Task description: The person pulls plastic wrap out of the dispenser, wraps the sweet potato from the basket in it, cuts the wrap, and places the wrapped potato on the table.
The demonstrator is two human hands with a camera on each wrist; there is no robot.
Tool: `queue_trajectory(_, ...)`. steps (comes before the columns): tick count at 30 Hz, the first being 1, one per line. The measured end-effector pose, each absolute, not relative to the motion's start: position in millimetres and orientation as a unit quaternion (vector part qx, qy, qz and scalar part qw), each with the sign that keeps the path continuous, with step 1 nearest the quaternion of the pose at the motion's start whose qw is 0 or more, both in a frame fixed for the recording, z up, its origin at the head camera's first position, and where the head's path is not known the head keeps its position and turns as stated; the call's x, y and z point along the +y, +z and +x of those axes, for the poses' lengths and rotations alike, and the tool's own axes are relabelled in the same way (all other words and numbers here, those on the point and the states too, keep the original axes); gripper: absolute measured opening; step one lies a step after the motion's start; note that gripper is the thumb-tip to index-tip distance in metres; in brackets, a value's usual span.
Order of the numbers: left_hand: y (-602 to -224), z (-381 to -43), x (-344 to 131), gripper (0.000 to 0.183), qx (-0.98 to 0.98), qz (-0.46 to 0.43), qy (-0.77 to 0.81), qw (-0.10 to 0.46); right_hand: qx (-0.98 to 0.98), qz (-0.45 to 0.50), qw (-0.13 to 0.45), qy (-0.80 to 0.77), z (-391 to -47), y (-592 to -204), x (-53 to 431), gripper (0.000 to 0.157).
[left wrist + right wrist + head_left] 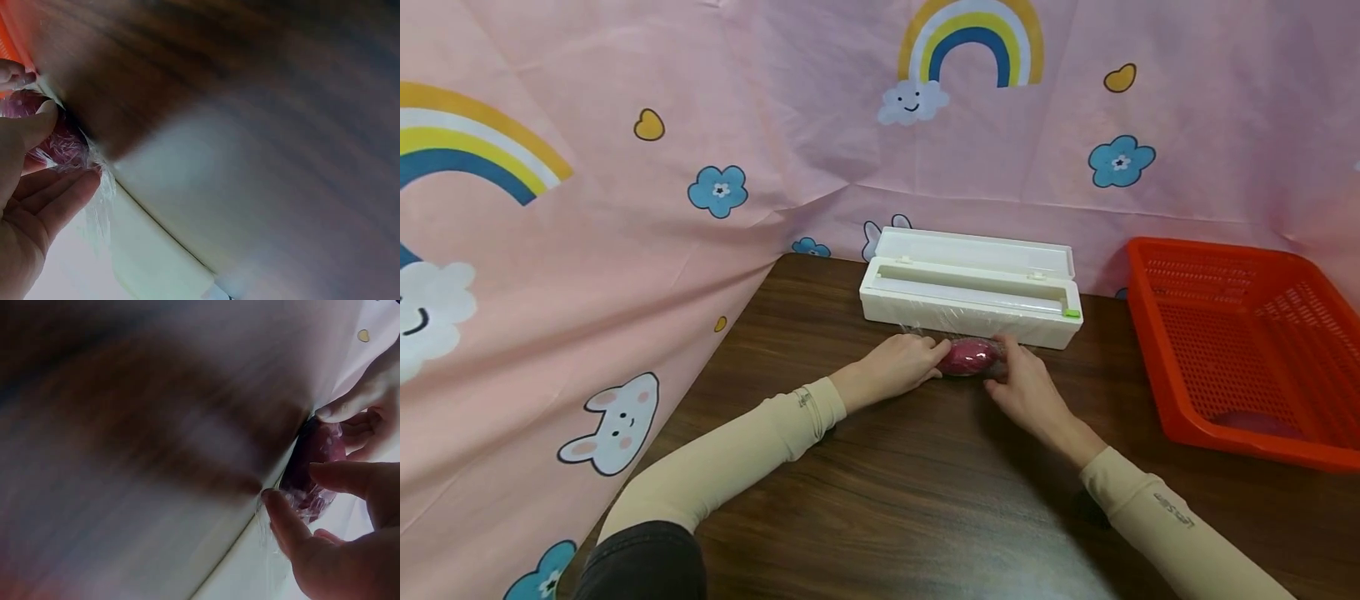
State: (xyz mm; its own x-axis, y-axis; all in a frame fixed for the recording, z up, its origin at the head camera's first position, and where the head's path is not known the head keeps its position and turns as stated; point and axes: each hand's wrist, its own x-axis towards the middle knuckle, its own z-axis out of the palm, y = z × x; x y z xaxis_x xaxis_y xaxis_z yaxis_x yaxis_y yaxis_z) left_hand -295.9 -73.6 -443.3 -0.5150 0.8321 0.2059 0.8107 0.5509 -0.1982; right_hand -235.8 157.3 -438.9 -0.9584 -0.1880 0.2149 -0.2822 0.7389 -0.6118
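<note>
A purple-red sweet potato [968, 357], wrapped in shiny cling film, lies across the table just in front of a white cling film box [970, 321]. My left hand [901, 364] grips its left end, thumb on the near side and fingers at the bunched film [103, 206]. At the other end my right hand [1028, 390] holds it between thumb and fingers. In the right wrist view, film gathers around the sweet potato [326, 450] near the right fingertips. A thin sheet of film shows between the sweet potato and the box front.
The box lid [973, 252] stands raised behind, with a film roll [966, 293] inside and a green slider [1072, 314] at the right. An orange-red plastic basket [1183, 417] stands to the right, a purplish item [1258, 423] in its bottom. Pink patterned cloth [820, 100] hangs behind and left.
</note>
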Motion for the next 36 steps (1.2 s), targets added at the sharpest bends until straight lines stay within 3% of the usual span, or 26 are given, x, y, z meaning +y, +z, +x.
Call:
queue_trajectory(7,-442.0,-294.9,-72.5,0.037,-0.867,-0.477,0.043,0.141,-0.899,0.061,-0.003,0.433,-243.8,-437.3,150.4,0.054)
queue_trajectory(12,-441.4,-295.0,-72.3,0.040,-0.864,-0.482,0.038,0.139,-0.893,0.035,-0.006,0.448,-246.7,-436.0,150.8,0.049)
queue_trajectory(22,-440.4,-296.9,-68.8,0.044,-0.880,-0.459,0.030,0.117,-0.957,0.083,0.069,0.269,-245.7,-436.9,152.1,0.047)
queue_trajectory(31,-438.3,-298.7,-65.0,0.044,-0.879,-0.454,0.034,0.141,-0.968,0.155,0.159,0.120,-243.5,-438.9,154.2,0.042)
queue_trajectory(36,-435.0,-301.9,-63.6,0.042,-0.877,-0.454,0.064,0.145,-0.963,0.187,0.178,0.076,-243.6,-438.5,154.0,0.049)
